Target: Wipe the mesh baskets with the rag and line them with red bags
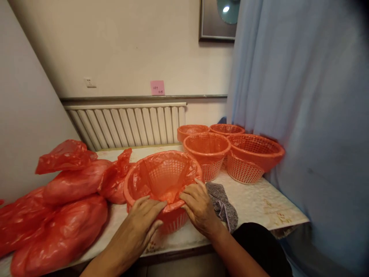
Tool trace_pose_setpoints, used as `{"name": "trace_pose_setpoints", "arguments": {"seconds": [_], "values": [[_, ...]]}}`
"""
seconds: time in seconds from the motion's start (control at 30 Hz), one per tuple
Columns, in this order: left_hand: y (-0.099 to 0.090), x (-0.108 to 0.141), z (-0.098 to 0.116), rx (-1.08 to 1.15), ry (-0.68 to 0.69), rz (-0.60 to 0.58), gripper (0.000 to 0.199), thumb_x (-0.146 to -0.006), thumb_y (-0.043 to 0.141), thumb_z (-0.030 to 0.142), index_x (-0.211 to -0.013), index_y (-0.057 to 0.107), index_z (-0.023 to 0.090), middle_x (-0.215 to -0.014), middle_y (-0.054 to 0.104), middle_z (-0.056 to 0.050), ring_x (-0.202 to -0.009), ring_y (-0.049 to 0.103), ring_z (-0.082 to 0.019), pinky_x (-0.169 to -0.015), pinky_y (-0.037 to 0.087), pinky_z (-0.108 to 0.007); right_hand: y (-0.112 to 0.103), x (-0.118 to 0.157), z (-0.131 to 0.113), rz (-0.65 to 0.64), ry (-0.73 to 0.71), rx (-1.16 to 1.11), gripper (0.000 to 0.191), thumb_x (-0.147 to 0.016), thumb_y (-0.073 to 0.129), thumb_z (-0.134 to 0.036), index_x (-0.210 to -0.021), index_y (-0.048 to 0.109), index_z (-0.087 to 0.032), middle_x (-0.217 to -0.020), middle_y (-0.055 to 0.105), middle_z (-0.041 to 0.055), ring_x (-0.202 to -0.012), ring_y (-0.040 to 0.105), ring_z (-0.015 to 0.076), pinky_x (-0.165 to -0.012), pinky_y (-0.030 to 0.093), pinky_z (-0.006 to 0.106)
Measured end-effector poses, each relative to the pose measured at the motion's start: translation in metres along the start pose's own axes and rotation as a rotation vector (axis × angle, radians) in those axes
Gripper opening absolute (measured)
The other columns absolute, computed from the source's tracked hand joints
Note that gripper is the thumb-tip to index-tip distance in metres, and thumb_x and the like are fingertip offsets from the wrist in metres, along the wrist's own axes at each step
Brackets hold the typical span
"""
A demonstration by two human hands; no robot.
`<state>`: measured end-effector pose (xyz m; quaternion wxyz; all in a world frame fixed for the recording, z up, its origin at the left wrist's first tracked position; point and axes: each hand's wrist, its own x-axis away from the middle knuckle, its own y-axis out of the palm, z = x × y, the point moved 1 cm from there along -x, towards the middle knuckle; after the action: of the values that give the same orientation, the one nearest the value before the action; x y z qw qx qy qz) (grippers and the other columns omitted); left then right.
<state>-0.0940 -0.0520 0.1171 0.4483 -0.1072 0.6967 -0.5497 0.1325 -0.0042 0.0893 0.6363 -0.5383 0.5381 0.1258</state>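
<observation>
A red plastic bag [141, 175] lines a round mesh basket [176, 224] at the table's front, its edge folded over the rim. My left hand [142, 221] is closed on the bag at the near left of the rim, fingers on top and thumb below. At the near right of the rim, my right hand [197, 206] grips the bag's edge, fingers reaching over the inside. The bag's bottom sags loosely inside the basket.
Full red bags [73, 221] are piled at the left. Several more baskets [210, 171], some bag-lined, stand at the back right by a blue curtain [276, 77]. A grey cloth [220, 204] lies beside my right hand. A radiator [129, 127] is behind the table [259, 207].
</observation>
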Motion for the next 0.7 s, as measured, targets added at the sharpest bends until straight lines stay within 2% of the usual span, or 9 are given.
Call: {"name": "trace_pose_setpoints", "arguments": {"seconds": [0.07, 0.13, 0.27, 0.33, 0.47, 0.53, 0.6, 0.7], "values": [[0.004, -0.008, 0.005, 0.008, 0.006, 0.014, 0.025, -0.096, 0.043, 0.018, -0.119, 0.051, 0.023, -0.094, 0.067, -0.003, -0.087, 0.060, -0.019, -0.090, 0.042, -0.040, 0.000, 0.000, -0.003, -0.014, -0.003, -0.003, 0.016, -0.091, 0.052, -0.022, -0.106, 0.059, -0.021, -0.096, 0.064, 0.0045, -0.097, 0.055, 0.0206, -0.109, 0.032, 0.054], [0.004, -0.012, 0.004, 0.025, 0.000, 0.032, 0.021, -0.097, 0.040, 0.016, -0.110, 0.054, 0.021, -0.085, 0.064, -0.002, -0.079, 0.057, -0.018, -0.085, 0.042, -0.039, -0.001, 0.001, -0.002, -0.014, -0.016, -0.004, 0.020, -0.091, 0.053, -0.022, -0.110, 0.058, -0.020, -0.101, 0.064, 0.0054, -0.100, 0.055, 0.0211, -0.109, 0.031, 0.054], [0.000, -0.011, -0.007, 0.097, -0.024, -0.029, 0.021, -0.097, 0.039, 0.018, -0.108, 0.056, 0.022, -0.083, 0.063, -0.001, -0.079, 0.057, -0.018, -0.082, 0.042, -0.036, -0.004, 0.003, 0.009, 0.053, -0.019, 0.030, 0.033, -0.087, 0.058, -0.019, -0.120, 0.053, -0.018, -0.120, 0.060, 0.0106, -0.121, 0.047, 0.0262, -0.112, 0.028, 0.058], [-0.003, -0.008, -0.017, 0.132, -0.043, -0.077, 0.021, -0.097, 0.038, 0.020, -0.105, 0.058, 0.022, -0.084, 0.064, -0.001, -0.080, 0.057, -0.018, -0.086, 0.042, -0.037, -0.005, 0.004, 0.015, 0.077, 0.004, 0.044, 0.035, -0.086, 0.059, -0.018, -0.120, 0.053, -0.018, -0.123, 0.059, 0.0114, -0.126, 0.044, 0.0274, -0.112, 0.027, 0.060], [-0.011, -0.004, -0.038, 0.216, -0.072, -0.144, 0.021, -0.096, 0.042, 0.028, -0.100, 0.063, 0.023, -0.093, 0.069, -0.003, -0.092, 0.061, -0.019, -0.100, 0.040, -0.041, -0.004, 0.005, 0.016, 0.063, 0.015, 0.015, 0.032, -0.087, 0.059, -0.019, -0.119, 0.054, -0.018, -0.122, 0.060, 0.0110, -0.126, 0.046, 0.0253, -0.112, 0.030, 0.058], [-0.019, -0.006, -0.042, 0.272, -0.129, -0.182, 0.022, -0.094, 0.048, 0.035, -0.102, 0.066, 0.024, -0.102, 0.072, -0.003, -0.101, 0.062, -0.022, -0.104, 0.040, -0.043, -0.002, 0.006, 0.011, 0.065, 0.010, 0.010, 0.032, -0.087, 0.059, -0.020, -0.119, 0.054, -0.018, -0.122, 0.060, 0.0115, -0.126, 0.047, 0.0255, -0.112, 0.030, 0.059], [-0.029, -0.014, -0.038, 0.357, -0.259, -0.226, 0.030, -0.093, 0.049, 0.040, -0.113, 0.066, 0.026, -0.115, 0.071, -0.005, -0.110, 0.062, -0.024, -0.102, 0.044, -0.042, 0.002, 0.006, 0.005, 0.076, 0.009, 0.013, 0.032, -0.087, 0.058, -0.019, -0.119, 0.054, -0.017, -0.121, 0.061, 0.0117, -0.125, 0.047, 0.0259, -0.112, 0.029, 0.059], [-0.038, -0.038, -0.026, 0.556, -0.463, -0.239, 0.044, -0.095, 0.042, 0.043, -0.132, 0.054, 0.024, -0.133, 0.062, -0.009, -0.120, 0.059, -0.025, -0.096, 0.051, -0.042, 0.007, 0.007, -0.002, 0.092, 0.007, 0.021, 0.032, -0.088, 0.056, -0.018, -0.120, 0.054, -0.016, -0.119, 0.061, 0.0119, -0.123, 0.049, 0.0262, -0.111, 0.030, 0.059]]}}
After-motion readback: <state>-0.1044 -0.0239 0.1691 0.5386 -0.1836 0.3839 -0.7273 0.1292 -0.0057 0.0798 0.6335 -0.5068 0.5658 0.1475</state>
